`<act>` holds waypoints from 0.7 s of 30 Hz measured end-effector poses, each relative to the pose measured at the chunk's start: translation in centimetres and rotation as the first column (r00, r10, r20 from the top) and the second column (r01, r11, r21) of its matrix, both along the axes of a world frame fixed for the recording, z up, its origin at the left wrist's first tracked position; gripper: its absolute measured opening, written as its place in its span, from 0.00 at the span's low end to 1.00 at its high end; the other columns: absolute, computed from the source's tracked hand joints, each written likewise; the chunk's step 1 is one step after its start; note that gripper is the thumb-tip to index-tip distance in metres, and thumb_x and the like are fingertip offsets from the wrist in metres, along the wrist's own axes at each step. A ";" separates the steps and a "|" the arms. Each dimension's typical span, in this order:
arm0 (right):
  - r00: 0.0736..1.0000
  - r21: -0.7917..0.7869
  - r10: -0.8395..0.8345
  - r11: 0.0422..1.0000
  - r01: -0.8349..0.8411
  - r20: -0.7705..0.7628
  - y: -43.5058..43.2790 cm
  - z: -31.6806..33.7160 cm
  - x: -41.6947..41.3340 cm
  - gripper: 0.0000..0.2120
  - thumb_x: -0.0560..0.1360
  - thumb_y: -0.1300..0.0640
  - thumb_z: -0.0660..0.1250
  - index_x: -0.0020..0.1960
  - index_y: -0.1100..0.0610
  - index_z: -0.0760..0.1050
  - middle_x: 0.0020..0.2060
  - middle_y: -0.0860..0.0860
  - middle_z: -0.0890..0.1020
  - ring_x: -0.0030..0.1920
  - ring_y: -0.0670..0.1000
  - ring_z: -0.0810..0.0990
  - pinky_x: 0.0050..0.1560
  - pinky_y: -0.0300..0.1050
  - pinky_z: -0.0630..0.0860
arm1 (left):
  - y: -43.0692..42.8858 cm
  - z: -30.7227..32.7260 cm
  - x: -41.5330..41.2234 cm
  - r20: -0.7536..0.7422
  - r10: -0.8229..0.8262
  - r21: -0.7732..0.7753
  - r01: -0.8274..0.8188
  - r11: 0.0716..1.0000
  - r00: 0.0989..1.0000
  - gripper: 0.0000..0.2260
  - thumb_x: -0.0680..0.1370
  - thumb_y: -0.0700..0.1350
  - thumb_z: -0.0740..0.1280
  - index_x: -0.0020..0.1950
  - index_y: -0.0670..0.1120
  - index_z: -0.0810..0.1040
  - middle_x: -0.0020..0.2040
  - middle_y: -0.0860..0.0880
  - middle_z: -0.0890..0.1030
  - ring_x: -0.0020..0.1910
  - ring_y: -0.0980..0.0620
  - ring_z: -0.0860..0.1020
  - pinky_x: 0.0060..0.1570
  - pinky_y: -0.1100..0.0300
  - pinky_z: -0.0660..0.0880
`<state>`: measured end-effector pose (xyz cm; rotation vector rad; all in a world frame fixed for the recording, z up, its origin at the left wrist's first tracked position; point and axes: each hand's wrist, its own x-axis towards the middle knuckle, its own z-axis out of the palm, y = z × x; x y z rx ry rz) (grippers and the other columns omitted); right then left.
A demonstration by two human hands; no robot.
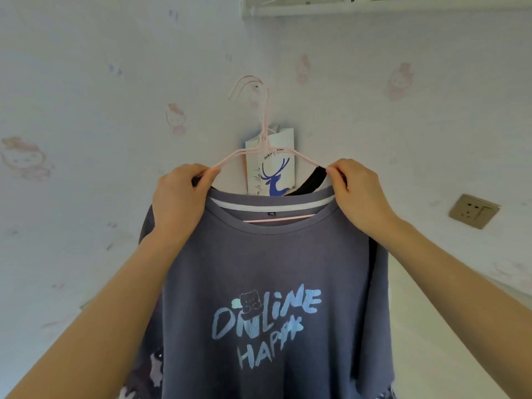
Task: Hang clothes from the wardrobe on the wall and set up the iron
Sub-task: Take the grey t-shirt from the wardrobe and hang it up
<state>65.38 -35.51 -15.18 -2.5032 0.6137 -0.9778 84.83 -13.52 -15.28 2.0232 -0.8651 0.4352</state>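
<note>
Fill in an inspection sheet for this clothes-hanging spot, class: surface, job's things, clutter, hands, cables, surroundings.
Surface: pale wall with cartoon wallpaper, with a small dark wall peg.
Job's things: pink wire hanger hooked at the peg, carrying a grey-blue printed T-shirt; black garment behind it; no iron seen.
Clutter: white paper bag with blue deer behind the hanger.
Hands: left hand and right hand each pinch a hanger shoulder.
Cables: nothing seen.
Surroundings: beige wall socket; white shelf overhead.

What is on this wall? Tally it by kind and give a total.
Hangers: 2
Garments: 2, a grey shirt and a black one behind it
Paper bag: 1
Socket: 1
Total: 6
</note>
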 end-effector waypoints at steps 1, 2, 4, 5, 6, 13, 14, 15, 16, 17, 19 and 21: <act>1.000 0.008 0.012 1.000 -0.012 -0.013 -1.3 -0.4 1.2 0.12 0.82 0.55 0.55 0.49 0.59 0.75 0.41 0.52 0.77 0.41 0.51 0.74 0.44 0.46 0.72 | -1.1 -0.4 1.2 -0.017 0.000 0.012 0.000 1.000 1.000 0.15 0.79 0.57 0.62 0.45 0.49 0.82 0.40 0.53 0.82 0.41 0.51 0.79 0.44 0.50 0.77; 0.999 0.021 0.025 0.999 -0.025 -0.032 -2.5 -1.0 2.3 0.12 0.82 0.55 0.55 0.48 0.59 0.75 0.41 0.53 0.77 0.41 0.51 0.74 0.44 0.46 0.71 | -2.2 -1.0 2.3 -0.038 0.001 0.025 0.000 1.000 0.999 0.15 0.79 0.56 0.62 0.45 0.49 0.82 0.40 0.53 0.82 0.41 0.51 0.79 0.45 0.50 0.77; 0.995 0.062 0.054 0.997 -0.049 -0.083 -4.7 -2.6 4.3 0.13 0.82 0.55 0.55 0.48 0.60 0.75 0.41 0.53 0.77 0.41 0.51 0.74 0.44 0.44 0.70 | -4.1 -2.6 4.4 -0.090 0.007 0.054 -0.002 0.999 0.996 0.14 0.78 0.56 0.63 0.44 0.49 0.82 0.39 0.54 0.82 0.41 0.52 0.79 0.44 0.50 0.77; 0.992 0.088 0.070 0.994 -0.060 -0.107 -5.7 -3.5 5.3 0.13 0.82 0.55 0.55 0.48 0.60 0.75 0.41 0.53 0.77 0.41 0.51 0.74 0.43 0.43 0.70 | -5.0 -3.5 5.3 -0.121 0.013 0.069 -0.005 0.998 0.993 0.14 0.78 0.56 0.63 0.43 0.49 0.82 0.39 0.54 0.82 0.41 0.52 0.79 0.44 0.51 0.77; 0.988 0.115 0.085 0.991 -0.070 -0.129 -6.6 -4.4 6.2 0.13 0.82 0.55 0.55 0.48 0.60 0.75 0.41 0.53 0.77 0.41 0.50 0.74 0.43 0.42 0.69 | -5.8 -4.5 6.2 -0.152 0.021 0.088 -0.008 0.996 0.988 0.14 0.78 0.56 0.63 0.43 0.49 0.82 0.38 0.54 0.82 0.40 0.52 0.79 0.44 0.52 0.76; 0.956 0.294 0.130 0.955 -0.049 -0.263 -11.4 -11.9 12.3 0.15 0.81 0.56 0.57 0.41 0.64 0.73 0.35 0.54 0.76 0.34 0.49 0.70 0.33 0.35 0.64 | -10.0 -11.5 12.0 -0.374 0.063 0.250 0.035 0.968 0.925 0.13 0.76 0.56 0.67 0.43 0.48 0.82 0.37 0.52 0.81 0.40 0.51 0.78 0.37 0.64 0.69; 0.948 0.313 0.132 0.949 -0.036 -0.289 -12.0 -13.1 13.1 0.15 0.81 0.55 0.57 0.41 0.64 0.72 0.35 0.54 0.76 0.34 0.48 0.70 0.33 0.35 0.64 | -10.4 -12.5 12.8 -0.416 0.087 0.288 0.041 0.957 0.905 0.13 0.75 0.58 0.67 0.45 0.49 0.82 0.39 0.51 0.81 0.41 0.51 0.77 0.39 0.62 0.69; 0.940 0.330 0.138 0.944 -0.029 -0.312 -12.5 -14.3 13.8 0.15 0.81 0.55 0.57 0.41 0.63 0.72 0.35 0.53 0.76 0.34 0.47 0.70 0.33 0.35 0.64 | -10.6 -13.6 13.6 -0.453 0.112 0.331 0.050 0.942 0.884 0.14 0.75 0.60 0.67 0.46 0.50 0.81 0.40 0.51 0.81 0.42 0.51 0.77 0.41 0.60 0.69; 0.932 0.341 0.145 0.940 -0.025 -0.331 -12.9 -15.5 14.4 0.14 0.81 0.55 0.57 0.41 0.62 0.72 0.35 0.52 0.76 0.34 0.47 0.70 0.32 0.35 0.64 | -10.6 -14.7 14.4 -0.479 0.134 0.376 0.065 0.924 0.867 0.16 0.74 0.62 0.66 0.45 0.50 0.81 0.40 0.51 0.80 0.42 0.50 0.76 0.41 0.58 0.69; 0.926 0.345 0.151 0.938 -0.024 -0.346 -13.3 -16.5 15.1 0.14 0.81 0.55 0.57 0.41 0.61 0.72 0.35 0.52 0.75 0.34 0.47 0.70 0.32 0.37 0.63 | -10.5 -15.7 15.2 -0.498 0.155 0.419 0.080 0.905 0.853 0.18 0.74 0.63 0.64 0.43 0.49 0.80 0.39 0.51 0.79 0.41 0.50 0.76 0.41 0.57 0.69; 0.916 0.351 0.160 0.936 -0.023 -0.368 -14.0 -18.2 16.2 0.13 0.81 0.55 0.57 0.42 0.61 0.73 0.35 0.52 0.76 0.35 0.48 0.71 0.34 0.39 0.63 | -9.9 -17.7 16.3 -0.524 0.203 0.478 0.089 0.874 0.827 0.22 0.75 0.65 0.61 0.34 0.47 0.74 0.32 0.49 0.76 0.36 0.48 0.74 0.36 0.55 0.66; 0.905 0.366 0.169 0.930 -0.016 -0.389 -14.6 -19.6 17.2 0.14 0.81 0.55 0.57 0.43 0.62 0.74 0.36 0.53 0.77 0.36 0.49 0.72 0.35 0.40 0.64 | -8.9 -19.6 17.0 -0.549 0.234 0.505 0.095 0.858 0.802 0.23 0.77 0.63 0.59 0.31 0.48 0.70 0.31 0.48 0.74 0.34 0.48 0.73 0.34 0.55 0.65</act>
